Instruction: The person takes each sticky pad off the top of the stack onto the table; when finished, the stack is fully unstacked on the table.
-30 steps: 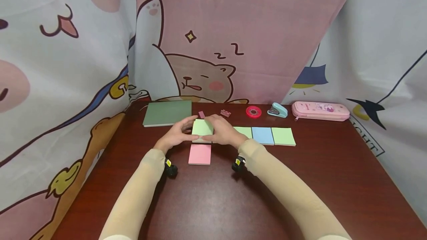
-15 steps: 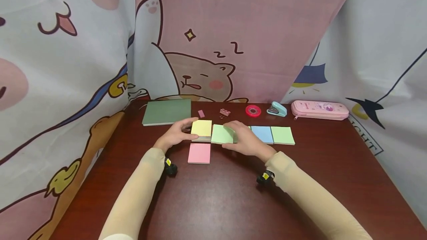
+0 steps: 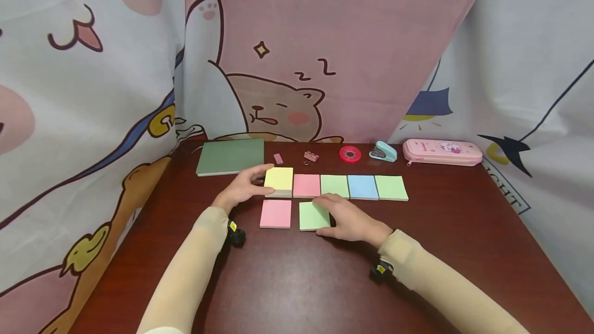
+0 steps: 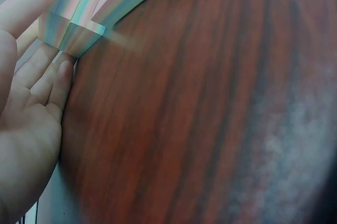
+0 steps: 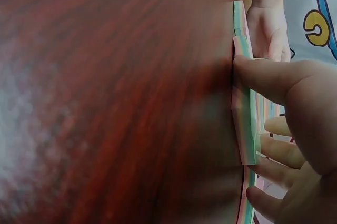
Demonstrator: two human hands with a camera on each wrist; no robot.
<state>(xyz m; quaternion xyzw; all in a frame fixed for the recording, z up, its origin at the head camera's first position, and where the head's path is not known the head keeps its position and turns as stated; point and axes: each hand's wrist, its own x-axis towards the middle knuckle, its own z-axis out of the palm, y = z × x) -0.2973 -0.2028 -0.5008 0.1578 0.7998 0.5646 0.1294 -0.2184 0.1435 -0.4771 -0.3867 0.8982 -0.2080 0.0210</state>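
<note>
While your right hand (image 3: pixel 350 220) spans the square pale-green paper pad (image 3: pixel 313 217), thumb on its near edge and fingers bent over the far one, you seem to be in the step of setting out a front row of pads. That grip is a pinch across the pad, which lies flat at or just above the tabletop; you cannot tell from these views whether it is fully down. Your left hand (image 3: pixel 243 188) grips the left side of the square yellow-topped paper stack (image 3: pixel 279 178), thumb at the front and fingers behind, apparently steadying it. Just in front of that stack lies a square pink paper pad (image 3: pixel 276 214), with a narrow gap between it and the one in your right hand. The next move probably calls for sliding the pale-green pad left to close that gap, squaring it, then loosening your thumb without dragging it askew. Behind, extending right from the stack, sit another pink pad (image 3: pixel 307 185), a light-green pad (image 3: pixel 334 185), a light-blue pad (image 3: pixel 363 186) and an end green pad (image 3: pixel 392 187), edge by edge on the dark reddish-brown wood-grain table (image 3: pixel 287 282). Farther back lies a dark-green rectangular notebook (image 3: pixel 230 157).
</note>
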